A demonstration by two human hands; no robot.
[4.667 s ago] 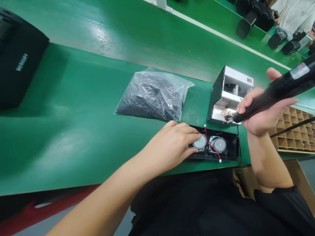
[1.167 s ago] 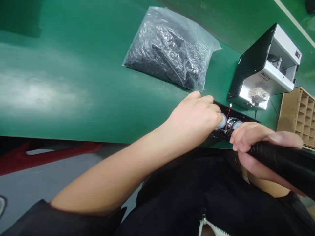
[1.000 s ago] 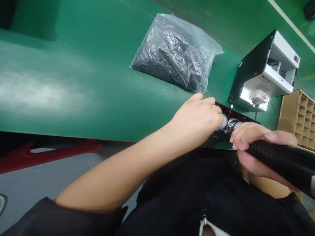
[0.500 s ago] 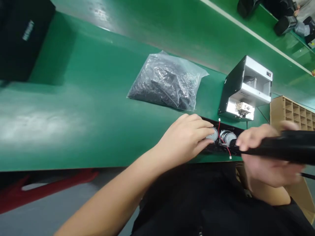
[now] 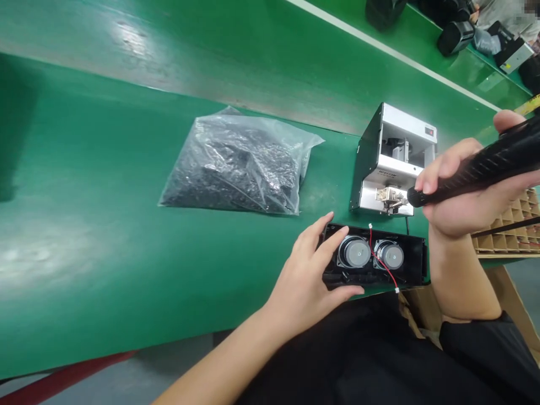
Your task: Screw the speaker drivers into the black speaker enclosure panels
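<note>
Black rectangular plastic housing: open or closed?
Open. No cover on the black rectangular plastic housing; two round grey speakers and a thin red wire are exposed.

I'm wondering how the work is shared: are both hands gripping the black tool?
No, only the right hand grips the black tool; the left hand is at one end of the casing.

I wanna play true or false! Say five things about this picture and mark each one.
1. The right hand holds a black tool. True.
2. Two round speakers sit in the black box. True.
3. The left hand holds the plastic bag. False: the left hand is at one end of the black box.
4. The wire across the black box is blue. False: the wire is red.
5. The machine stands on a green table. True.
</note>
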